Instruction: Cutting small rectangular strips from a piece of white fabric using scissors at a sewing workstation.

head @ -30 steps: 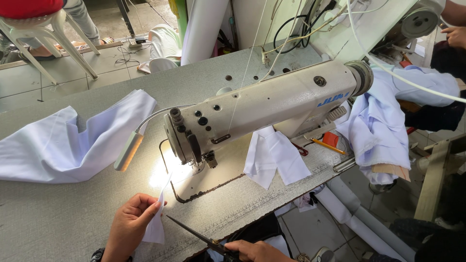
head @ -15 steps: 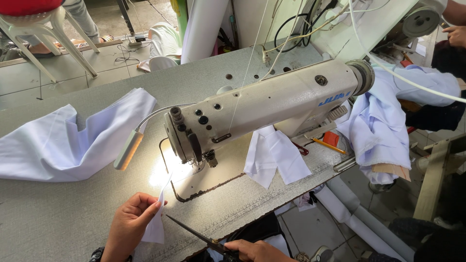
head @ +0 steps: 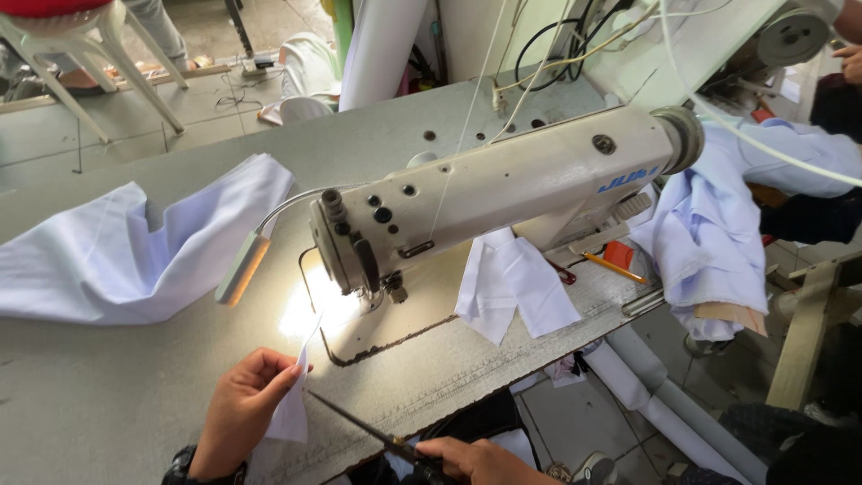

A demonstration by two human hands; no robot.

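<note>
Fabric scrap [head: 292,409] hangs pinched in my left hand [head: 241,413] over the bench [head: 108,395]; my right hand [head: 480,458] grips scissors [head: 359,424], blades pointing at it. I'd keep the scrap taut and cut close.

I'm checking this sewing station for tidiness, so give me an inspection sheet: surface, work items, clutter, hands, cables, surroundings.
Surface: grey worktable carrying a cream industrial sewing machine, lit below its needle by a gooseneck lamp.
Work items: small white fabric piece; dark-bladed scissors, tips pointing toward it.
Clutter: pale blue cloth spread at the table's left; folded white pieces under the machine arm; orange pencil; pale blue garments draped at the right.
Hands: left hand pinches the fabric piece; right hand grips the scissors.
Cables: black cables looped behind the machine; white threads run upward.
Surroundings: white plastic stool, tiled floor.
</note>
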